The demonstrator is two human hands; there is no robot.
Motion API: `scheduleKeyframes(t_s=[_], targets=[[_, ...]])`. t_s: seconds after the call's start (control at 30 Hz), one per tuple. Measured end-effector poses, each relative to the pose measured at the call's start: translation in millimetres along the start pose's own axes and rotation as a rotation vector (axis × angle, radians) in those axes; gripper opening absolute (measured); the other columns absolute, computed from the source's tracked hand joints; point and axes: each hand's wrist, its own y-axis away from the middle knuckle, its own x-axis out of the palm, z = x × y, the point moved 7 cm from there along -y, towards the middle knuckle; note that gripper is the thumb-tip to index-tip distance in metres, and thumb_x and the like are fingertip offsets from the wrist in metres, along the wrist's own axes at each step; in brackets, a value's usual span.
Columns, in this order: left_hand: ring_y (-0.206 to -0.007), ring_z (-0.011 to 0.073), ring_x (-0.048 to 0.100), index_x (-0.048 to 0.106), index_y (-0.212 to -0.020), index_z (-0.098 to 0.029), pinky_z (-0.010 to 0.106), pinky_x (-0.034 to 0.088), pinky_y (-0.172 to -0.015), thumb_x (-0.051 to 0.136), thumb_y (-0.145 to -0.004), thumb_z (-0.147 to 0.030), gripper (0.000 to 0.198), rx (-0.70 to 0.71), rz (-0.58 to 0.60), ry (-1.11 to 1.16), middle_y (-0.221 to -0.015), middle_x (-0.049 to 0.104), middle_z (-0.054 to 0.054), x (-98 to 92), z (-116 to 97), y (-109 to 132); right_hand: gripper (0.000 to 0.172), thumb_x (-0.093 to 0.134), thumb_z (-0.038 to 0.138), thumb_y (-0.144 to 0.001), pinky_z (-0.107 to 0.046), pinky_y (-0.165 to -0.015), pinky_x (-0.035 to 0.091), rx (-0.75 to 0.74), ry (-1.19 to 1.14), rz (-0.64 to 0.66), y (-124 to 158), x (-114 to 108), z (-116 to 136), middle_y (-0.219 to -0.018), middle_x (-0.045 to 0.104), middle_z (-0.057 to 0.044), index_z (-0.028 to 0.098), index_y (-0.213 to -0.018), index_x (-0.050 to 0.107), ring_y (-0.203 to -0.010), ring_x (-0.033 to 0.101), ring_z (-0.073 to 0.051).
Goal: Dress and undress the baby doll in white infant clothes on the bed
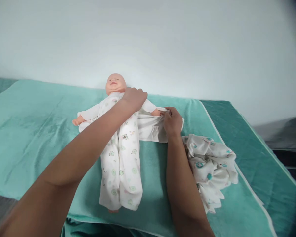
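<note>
- Doll point(115, 84): lies face up, centre of the frame, on a light green sheet point(44, 131). Long axis runs almost vertically in the frame; head points to the top edge, feet to the bottom edge.
- Doll arms: spread to the sides. One doll hand point(78, 120) points to the left of the frame; the other point(156, 112) points to the right.
- Printed outfit point(120, 164): encloses the doll's torso and legs; part of one foot shows at the lower hem.
- White garment point(150, 130): plain panel spread to the right of the doll's torso, below its outstretched arm.
- Right hand point(172, 121): right of centre, next to the doll's hand. Fingers closed on the upper edge of the white garment.
- Left hand point(135, 98): upper centre, at the doll's shoulder, forearm crossing above the torso. Fingers curled, mostly hidden; whether they grip cloth cannot be told.
- Patterned cloth point(212, 164): crumpled heap, lower right, beside the right forearm, on the sheet.
- Quilted cover point(251, 158): darker green, right side, beyond the sheet's white edge.
- Wall point(148, 39): pale, across the top.
</note>
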Motion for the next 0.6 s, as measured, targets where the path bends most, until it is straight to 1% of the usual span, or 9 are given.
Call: scheduleKeyframes(t_s=[0.1,0.2,0.23,0.3,0.4,0.47,0.53,0.6], targets=[[-0.105,0.0353,0.067,0.071,-0.117,-0.017,0.042,0.046,-0.083,0.066,-0.083,-0.005,0.036,0.017,-0.011,-0.048,-0.111,0.070,0.017,1.1,7,3,0.038,0.051,0.030,-0.074,-0.038,-0.079,0.051,0.068,-0.099,0.028,-6,4,-14,-0.091,0.074,-0.006,0.021,-0.104,0.073,-0.080,0.062,-0.023],[-0.103,0.0346,0.066,0.069,-0.115,-0.018,0.042,0.047,-0.084,0.069,-0.083,-0.008,0.033,0.014,-0.053,-0.009,-0.107,0.070,0.015,-1.3,14,5,0.040,0.053,0.024,-0.064,-0.039,-0.083,0.052,0.063,-0.146,0.046,-7,8,-15,-0.094,0.074,-0.006,0.020,-0.100,0.072,-0.081,0.063,-0.023],[-0.104,0.0353,0.066,0.069,-0.114,-0.018,0.043,0.047,-0.085,0.070,-0.083,-0.008,0.033,-0.003,-0.071,0.029,-0.107,0.069,0.015,-2.9,16,5,0.041,0.054,0.022,-0.061,-0.040,-0.084,0.053,0.062,-0.195,0.052,-6,10,-14,-0.095,0.075,-0.007,0.020,-0.097,0.071,-0.083,0.064,-0.023],[-0.109,0.0370,0.066,0.068,-0.114,-0.017,0.045,0.047,-0.089,0.071,-0.081,-0.005,0.035,-0.040,-0.075,0.098,-0.109,0.069,0.016,-3.5,17,6,0.040,0.054,0.020,-0.057,-0.040,-0.084,0.054,0.087,-0.395,0.061,-6,12,-13,-0.099,0.075,-0.007,0.020,-0.094,0.068,-0.087,0.067,-0.023],[-0.116,0.0380,0.065,0.067,-0.121,-0.017,0.046,0.047,-0.092,0.065,-0.085,-0.002,0.039,-0.031,-0.020,0.103,-0.119,0.069,0.018,3.4,2,5,0.040,0.056,0.022,-0.058,-0.036,-0.082,0.056,0.152,-0.792,0.008,-9,10,-18,-0.107,0.073,-0.006,0.022,-0.098,0.062,-0.095,0.070,-0.022],[-0.121,0.0375,0.064,0.065,-0.127,-0.016,0.047,0.048,-0.094,0.060,-0.089,-0.005,0.041,-0.008,0.033,0.070,-0.125,0.068,0.018,12.1,-12,6,0.038,0.055,0.025,-0.063,-0.036,-0.083,0.057,0.180,-0.917,-0.050,-12,5,-23,-0.113,0.071,-0.005,0.023,-0.101,0.059,-0.103,0.070,-0.021],[-0.123,0.0365,0.063,0.063,-0.129,-0.016,0.047,0.048,-0.096,0.059,-0.091,-0.009,0.039,-0.003,0.059,0.064,-0.129,0.067,0.018,20.1,-21,12,0.031,0.054,0.028,-0.071,-0.037,-0.086,0.057,0.189,-0.869,-0.106,-12,1,-25,-0.119,0.070,-0.006,0.024,-0.102,0.057,-0.111,0.069,-0.021],[-0.124,0.0350,0.062,0.063,-0.128,-0.016,0.047,0.048,-0.100,0.060,-0.093,-0.015,0.035,-0.012,0.027,0.102,-0.131,0.067,0.017,24.2,-21,24,0.026,0.054,0.031,-0.078,-0.041,-0.091,0.057,0.143,-0.711,-0.200,-8,-4,-19,-0.122,0.068,-0.007,0.024,-0.102,0.059,-0.116,0.067,-0.023]])
